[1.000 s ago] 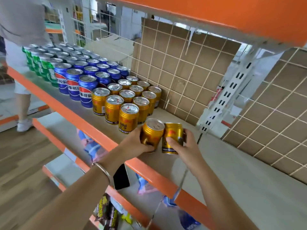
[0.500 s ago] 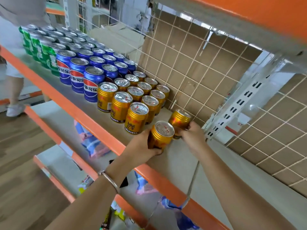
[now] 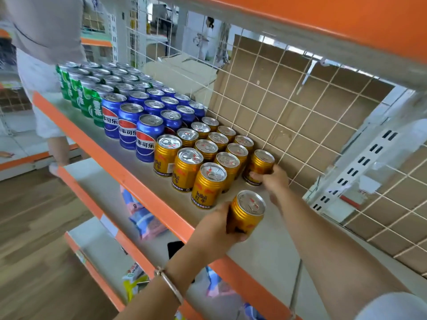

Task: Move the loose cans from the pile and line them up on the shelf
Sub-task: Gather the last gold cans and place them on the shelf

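The right hand (image 3: 273,181) has moved its gold can (image 3: 260,166) farther back. Now the can stands on the shelf (image 3: 265,257) at the end of the back row of the gold cans (image 3: 208,147), close to the wire grid (image 3: 300,125). Its fingers curl around the can's lower side. The left hand (image 3: 216,228) grips a second gold can (image 3: 247,213) near the front edge. Blue cans (image 3: 147,127) and green cans (image 3: 87,98) stand farther left.

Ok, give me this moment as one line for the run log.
phase: placing | right hand: grips back gold can beside gold rows, near wire grid | left hand: holds front gold can upright over shelf | released: neither
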`<control>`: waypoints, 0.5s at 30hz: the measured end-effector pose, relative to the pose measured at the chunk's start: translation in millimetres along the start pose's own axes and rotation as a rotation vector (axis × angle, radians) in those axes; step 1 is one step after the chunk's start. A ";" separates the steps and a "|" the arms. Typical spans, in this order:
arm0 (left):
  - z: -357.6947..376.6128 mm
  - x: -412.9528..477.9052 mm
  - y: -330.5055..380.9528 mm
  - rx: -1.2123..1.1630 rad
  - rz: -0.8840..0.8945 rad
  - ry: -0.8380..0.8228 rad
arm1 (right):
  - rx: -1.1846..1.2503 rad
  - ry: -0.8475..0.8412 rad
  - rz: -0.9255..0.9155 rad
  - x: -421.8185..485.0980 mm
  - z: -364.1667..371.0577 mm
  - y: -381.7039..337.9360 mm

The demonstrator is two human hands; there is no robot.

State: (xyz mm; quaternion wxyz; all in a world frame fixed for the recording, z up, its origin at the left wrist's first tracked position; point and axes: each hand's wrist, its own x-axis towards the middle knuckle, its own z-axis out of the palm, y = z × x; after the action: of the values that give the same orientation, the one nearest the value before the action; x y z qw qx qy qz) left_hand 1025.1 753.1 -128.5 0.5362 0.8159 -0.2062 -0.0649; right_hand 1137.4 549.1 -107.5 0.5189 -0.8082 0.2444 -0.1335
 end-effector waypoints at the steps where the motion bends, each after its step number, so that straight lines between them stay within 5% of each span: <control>1: -0.2 -0.2 -0.5 0.002 0.003 0.002 | -0.024 0.013 -0.009 4.2 1.3 0.6; 10: -3.0 4.6 -3.1 -0.048 0.008 -0.041 | -0.249 0.017 -0.142 21.6 1.3 -5.0; 15: -1.5 9.0 -4.4 -0.099 -0.015 -0.023 | -0.109 0.028 -0.160 -2.5 -1.0 -4.3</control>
State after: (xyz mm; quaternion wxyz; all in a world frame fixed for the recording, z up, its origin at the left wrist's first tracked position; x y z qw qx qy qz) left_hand 1034.9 752.2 -130.7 0.5731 0.7891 -0.2027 -0.0886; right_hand 1135.9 551.2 -103.1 0.4586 -0.8502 0.1931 -0.1724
